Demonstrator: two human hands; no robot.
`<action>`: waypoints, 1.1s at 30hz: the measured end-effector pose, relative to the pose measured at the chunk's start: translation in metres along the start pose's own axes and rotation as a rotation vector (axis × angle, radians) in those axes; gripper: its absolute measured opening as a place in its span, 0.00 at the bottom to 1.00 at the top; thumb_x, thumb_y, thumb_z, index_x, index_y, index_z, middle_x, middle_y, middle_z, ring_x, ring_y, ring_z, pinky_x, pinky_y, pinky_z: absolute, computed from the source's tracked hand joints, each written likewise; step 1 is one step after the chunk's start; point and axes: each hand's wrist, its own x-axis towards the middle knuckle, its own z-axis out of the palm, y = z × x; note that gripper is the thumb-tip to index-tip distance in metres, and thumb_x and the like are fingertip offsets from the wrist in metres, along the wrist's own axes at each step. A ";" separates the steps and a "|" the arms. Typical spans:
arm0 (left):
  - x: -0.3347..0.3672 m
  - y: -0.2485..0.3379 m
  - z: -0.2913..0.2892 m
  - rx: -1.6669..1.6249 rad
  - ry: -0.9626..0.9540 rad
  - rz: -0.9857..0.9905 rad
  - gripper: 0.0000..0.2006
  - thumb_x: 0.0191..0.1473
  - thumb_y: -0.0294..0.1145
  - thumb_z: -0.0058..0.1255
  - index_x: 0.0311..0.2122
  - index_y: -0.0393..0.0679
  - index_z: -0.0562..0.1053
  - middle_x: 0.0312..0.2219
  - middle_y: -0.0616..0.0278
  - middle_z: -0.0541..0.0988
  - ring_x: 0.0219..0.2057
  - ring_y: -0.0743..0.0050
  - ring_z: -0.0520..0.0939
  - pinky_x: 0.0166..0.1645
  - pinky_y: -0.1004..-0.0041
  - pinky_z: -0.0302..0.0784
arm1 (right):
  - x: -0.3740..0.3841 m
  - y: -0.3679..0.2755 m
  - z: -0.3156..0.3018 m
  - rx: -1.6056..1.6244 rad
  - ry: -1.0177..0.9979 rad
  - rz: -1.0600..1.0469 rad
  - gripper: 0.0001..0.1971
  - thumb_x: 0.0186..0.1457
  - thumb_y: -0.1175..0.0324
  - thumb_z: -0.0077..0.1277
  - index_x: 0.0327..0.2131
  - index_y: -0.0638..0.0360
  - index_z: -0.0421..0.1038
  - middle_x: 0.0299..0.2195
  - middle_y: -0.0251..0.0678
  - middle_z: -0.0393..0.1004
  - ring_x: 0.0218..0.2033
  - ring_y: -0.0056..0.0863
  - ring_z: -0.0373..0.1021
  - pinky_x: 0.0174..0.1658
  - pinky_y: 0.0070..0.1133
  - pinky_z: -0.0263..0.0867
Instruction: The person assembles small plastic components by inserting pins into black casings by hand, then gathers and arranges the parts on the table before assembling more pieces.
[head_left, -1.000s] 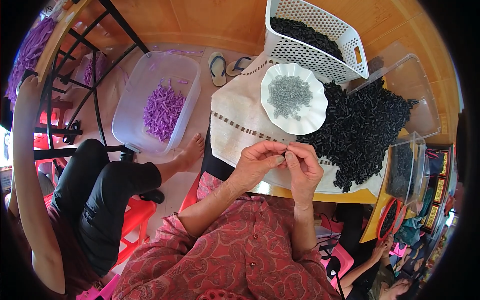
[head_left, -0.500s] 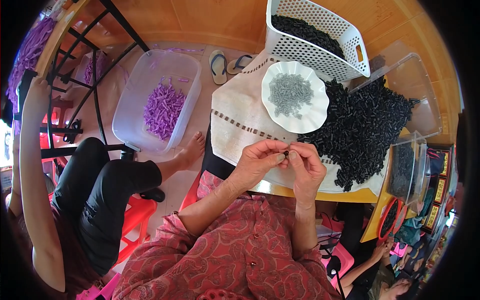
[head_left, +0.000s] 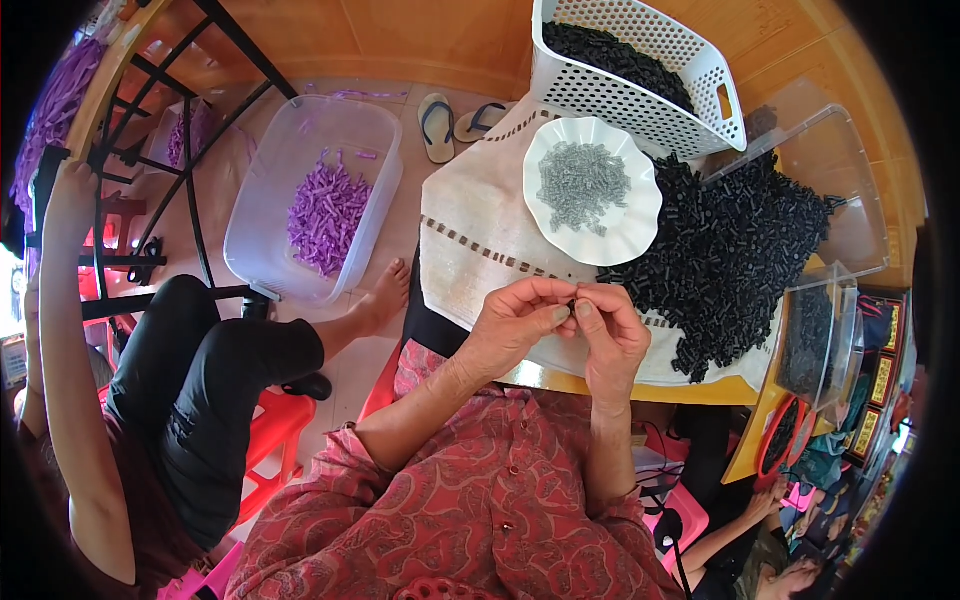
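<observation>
Fingertips meet over the near edge of the cloth: my left hand [head_left: 520, 318] and my right hand [head_left: 612, 338] are both closed in a pinch. Between them sits a small black piece [head_left: 572, 306], mostly covered by the thumbs and fingers. Just beyond, a white wavy-rimmed plate [head_left: 555, 232] holds a heap of small clear plastic pieces [head_left: 585, 187]. To the right of my hands spreads a large pile of small black tube-like pieces [head_left: 730, 250]. Both lie on a cream towel [head_left: 470, 210] with a brown dashed stripe.
A white perforated basket [head_left: 640, 118] with black pieces stands at the back. Clear plastic boxes [head_left: 838, 290] flank the pile on the right. On the floor, a clear tub [head_left: 255, 215] holds purple pieces, near sandals [head_left: 437, 128]. Another person [head_left: 165, 430] sits at left; more hands show lower right.
My hands stay nearly in place, still pinched together. Less of the black piece shows between the fingertips now. The view has shifted very slightly.
</observation>
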 end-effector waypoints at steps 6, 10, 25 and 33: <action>0.000 0.000 -0.001 0.003 -0.007 -0.006 0.13 0.57 0.20 0.48 0.48 0.33 0.71 0.38 0.58 0.77 0.37 0.76 0.78 0.44 0.74 0.76 | 0.000 -0.003 0.000 0.000 -0.026 -0.001 0.06 0.56 0.79 0.52 0.37 0.67 0.74 0.38 0.35 0.70 0.37 0.18 0.68 0.41 0.15 0.65; 0.000 0.000 -0.002 -0.024 -0.026 0.003 0.13 0.58 0.20 0.47 0.49 0.34 0.71 0.38 0.58 0.77 0.37 0.75 0.78 0.44 0.74 0.77 | -0.001 -0.003 0.001 0.050 -0.009 0.046 0.06 0.56 0.79 0.52 0.37 0.67 0.74 0.38 0.35 0.71 0.37 0.18 0.68 0.41 0.15 0.65; 0.000 -0.004 -0.005 -0.039 -0.045 0.022 0.12 0.57 0.18 0.48 0.47 0.34 0.71 0.38 0.58 0.78 0.36 0.74 0.78 0.44 0.73 0.77 | -0.002 -0.001 -0.002 0.124 -0.020 0.043 0.06 0.56 0.80 0.51 0.38 0.67 0.74 0.37 0.35 0.71 0.37 0.18 0.68 0.41 0.15 0.65; -0.001 -0.005 -0.004 0.008 -0.029 0.029 0.12 0.57 0.19 0.48 0.47 0.34 0.72 0.38 0.59 0.78 0.36 0.75 0.78 0.43 0.74 0.77 | -0.003 -0.003 -0.004 0.089 -0.047 0.008 0.07 0.55 0.81 0.51 0.38 0.68 0.74 0.39 0.37 0.70 0.38 0.20 0.69 0.43 0.16 0.66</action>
